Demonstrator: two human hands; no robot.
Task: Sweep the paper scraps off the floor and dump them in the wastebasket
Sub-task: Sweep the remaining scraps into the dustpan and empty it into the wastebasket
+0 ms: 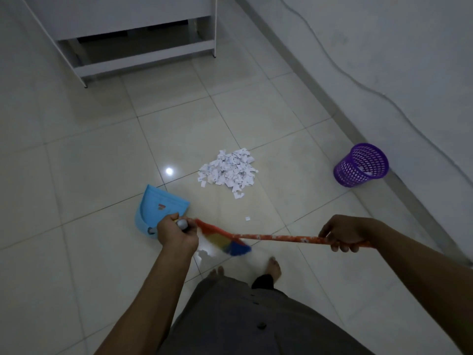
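The person holds two tools over the tiled floor. The left hand grips the grey handle of the blue dustpan, with its fingers curled tightly around the handle. The dustpan is just ahead of this hand, and whether it touches the floor one cannot tell. The right hand holds the orange stick of the broom, its fingers wrapped around the stick from above. The stick lies almost level between both hands, and the coloured bristles, blurred, are close beside the left hand. The scraps lie in one white pile on the floor, ahead of the broom and to the right of the dustpan, apart from both. One small scrap lies alone between the pile and the broom. The purple wastebasket stands further right, near the wall. A white cabinet stands at the far side.
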